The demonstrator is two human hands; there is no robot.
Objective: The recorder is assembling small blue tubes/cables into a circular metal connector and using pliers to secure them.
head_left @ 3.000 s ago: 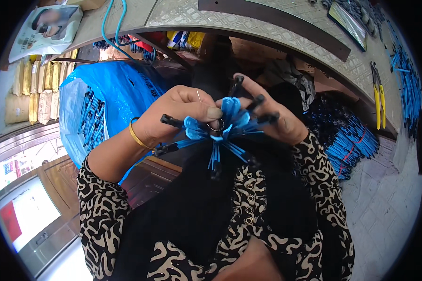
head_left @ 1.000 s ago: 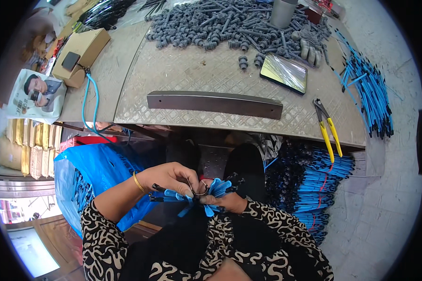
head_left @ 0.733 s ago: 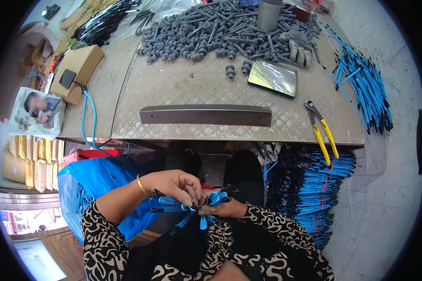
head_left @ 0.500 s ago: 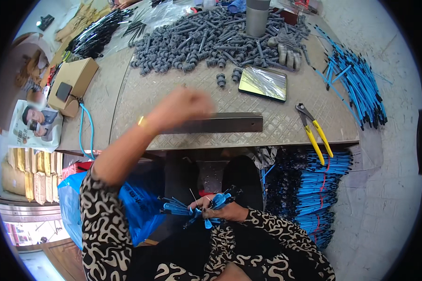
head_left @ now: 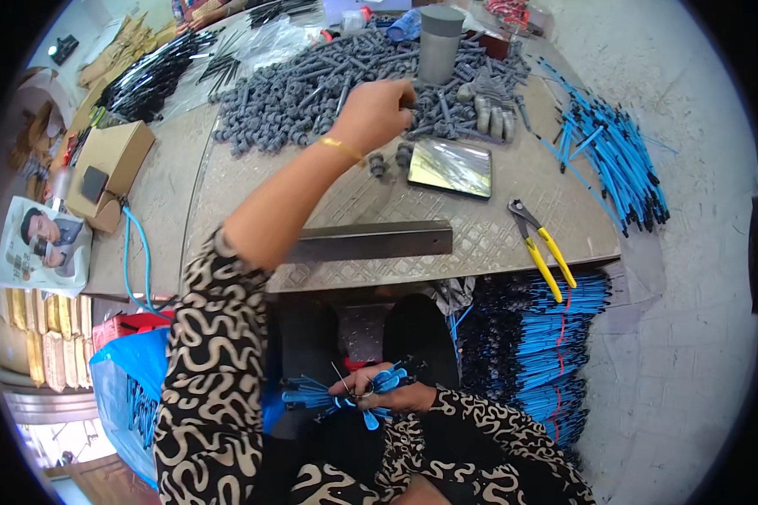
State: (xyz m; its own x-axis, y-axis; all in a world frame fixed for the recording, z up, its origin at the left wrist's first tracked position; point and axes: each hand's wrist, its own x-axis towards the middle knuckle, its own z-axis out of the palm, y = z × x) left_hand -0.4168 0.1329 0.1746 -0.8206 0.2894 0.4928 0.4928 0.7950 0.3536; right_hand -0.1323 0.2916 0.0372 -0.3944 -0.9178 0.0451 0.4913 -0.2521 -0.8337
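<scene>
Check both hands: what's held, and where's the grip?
Right hand grips the blue tag bundle at its ringed centre. Left hand reaches into the grey fittings pile; any hold can't be told.

Soft, even daylight is filling the frame, brightest at the upper centre; glare is bouncing off the mirror-like panel (head_left: pixel 450 167). Shadow is pooling below the table edge (lower centre). Fisheye bending is warping the rim, and corners are falling black.

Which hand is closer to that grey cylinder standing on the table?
Left. The left hand reaches into the grey parts beside the grey cylinder; the right hand is down at the lap, holding the bundle of blue pieces.
</scene>
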